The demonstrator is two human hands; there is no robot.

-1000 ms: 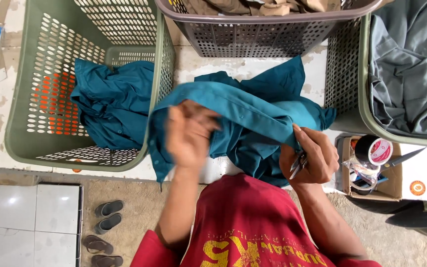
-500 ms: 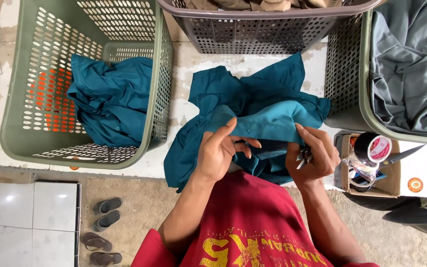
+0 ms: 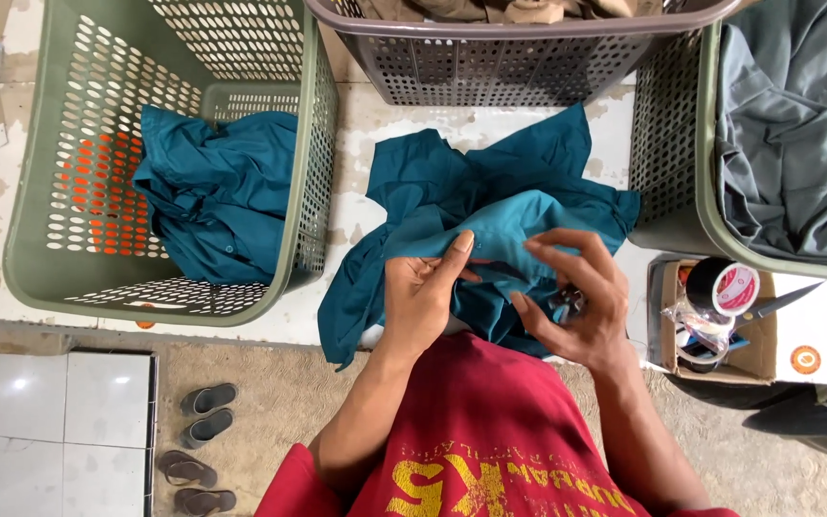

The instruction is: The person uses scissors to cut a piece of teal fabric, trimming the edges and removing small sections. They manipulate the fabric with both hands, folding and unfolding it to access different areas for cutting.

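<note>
A teal shirt [image 3: 490, 196] lies crumpled on the pale worktop [image 3: 366, 124] in front of me. My left hand [image 3: 420, 297] pinches a fold of its cloth near the front edge, thumb pointing up. Beside it, my right hand [image 3: 574, 297] touches the same fold with spread fingers and keeps a small dark pair of snips [image 3: 567, 304] in its palm. Both hands sit close together over the shirt's lower part.
A green basket [image 3: 313, 144] on the left holds more teal garments [image 3: 217, 191]. A grey basket [image 3: 509, 57] stands at the back, and a green basket [image 3: 710, 191] with grey cloth sits right. A cardboard box [image 3: 796, 330] holds tape and tools. Sandals [image 3: 205, 416] lie on the floor.
The shirt, lifted and spread a second ago, has come down onto the worktop. My left hand dropped from above the cloth to grip a fold, and my right hand moved in beside it.
</note>
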